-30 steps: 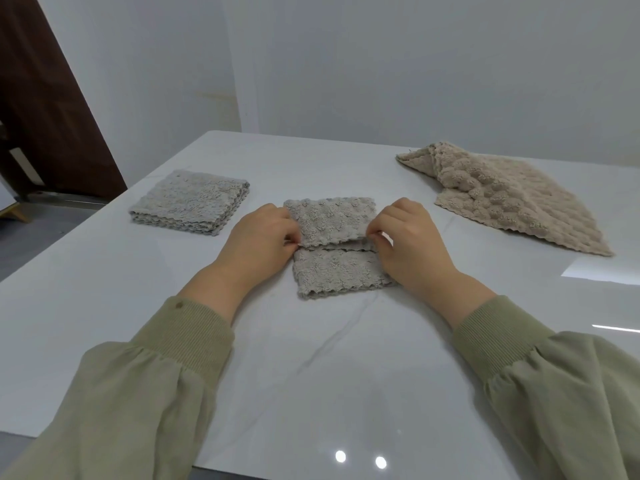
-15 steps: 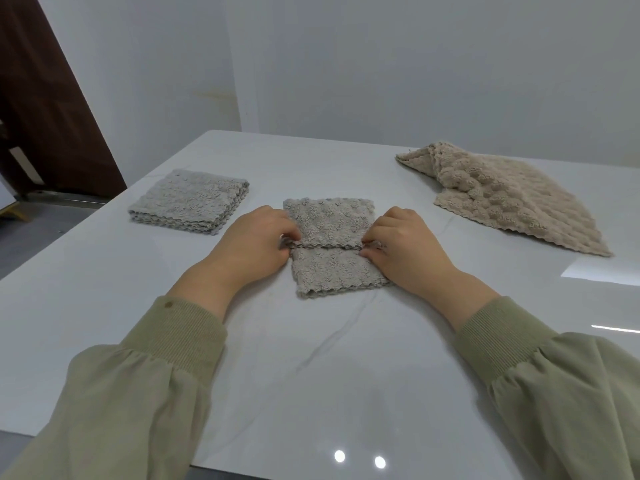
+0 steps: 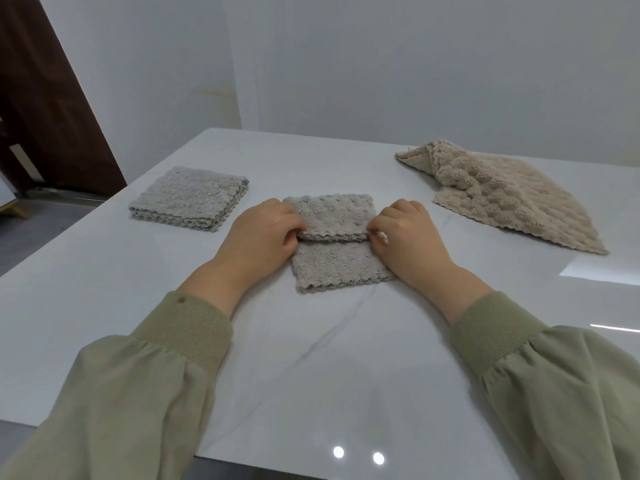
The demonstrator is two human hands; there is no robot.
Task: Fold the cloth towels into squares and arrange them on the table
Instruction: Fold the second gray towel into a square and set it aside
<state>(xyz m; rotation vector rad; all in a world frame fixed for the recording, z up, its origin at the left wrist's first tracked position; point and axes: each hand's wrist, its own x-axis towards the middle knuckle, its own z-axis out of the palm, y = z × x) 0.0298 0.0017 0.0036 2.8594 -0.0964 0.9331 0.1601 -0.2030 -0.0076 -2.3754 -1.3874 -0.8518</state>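
White veined bench, pale walls, a dark door far left. The person's left hand and right hand each pinch the half-folded grey towel mid-bench; a folded grey towel lies left, a loose beige towel right.

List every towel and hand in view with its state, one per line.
middle grey towel: partly folded, far flap laid toward the person, near part uncovered
left grey towel: folded into a square, lying flat, untouched
beige towel: unfolded, far corner turned over, untouched
left hand: pinches the left end of the flap's edge
right hand: pinches the right end of the flap's edge
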